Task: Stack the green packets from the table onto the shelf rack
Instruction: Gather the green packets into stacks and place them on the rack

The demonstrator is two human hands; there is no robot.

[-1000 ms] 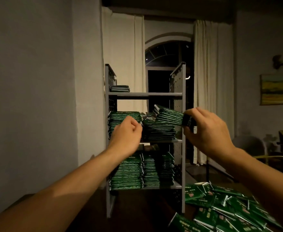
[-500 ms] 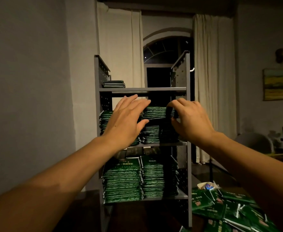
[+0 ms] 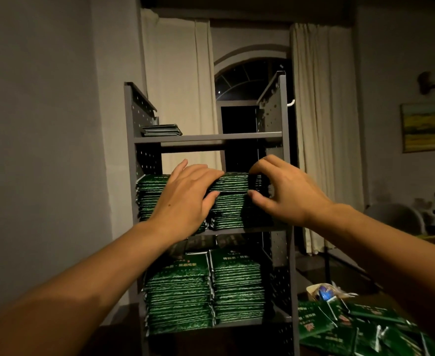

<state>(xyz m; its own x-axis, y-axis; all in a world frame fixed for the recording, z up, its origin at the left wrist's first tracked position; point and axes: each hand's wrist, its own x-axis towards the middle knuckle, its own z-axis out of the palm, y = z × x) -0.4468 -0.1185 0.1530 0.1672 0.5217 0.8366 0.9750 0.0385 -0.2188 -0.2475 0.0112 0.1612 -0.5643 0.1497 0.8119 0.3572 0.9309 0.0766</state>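
Observation:
A grey metal shelf rack [image 3: 206, 136] stands in front of me on the table. A bundle of green packets [image 3: 233, 182] sits on top of the right stack [image 3: 229, 211] on the middle shelf. My right hand [image 3: 286, 194] pinches the bundle's right end between curled fingers and thumb. My left hand [image 3: 183, 199] lies with straight fingers over the bundle's left end, its thumb against the front edge. It hides part of the left stack [image 3: 151, 196]. Two tall stacks [image 3: 178, 299] fill the bottom shelf. A small pile [image 3: 161, 130] lies on the top shelf. Loose green packets [image 3: 352, 327] cover the table at lower right.
A white wrapper with a blue item [image 3: 324, 291] lies behind the loose packets. Cream curtains [image 3: 322, 124] flank a dark arched window behind the rack. A chair [image 3: 396, 217] stands at the far right, and a bare wall runs along the left.
The bundle, tilted in my right hand a second ago, now lies level on the right middle stack. My left hand went from curled to flat over it. The view has moved closer.

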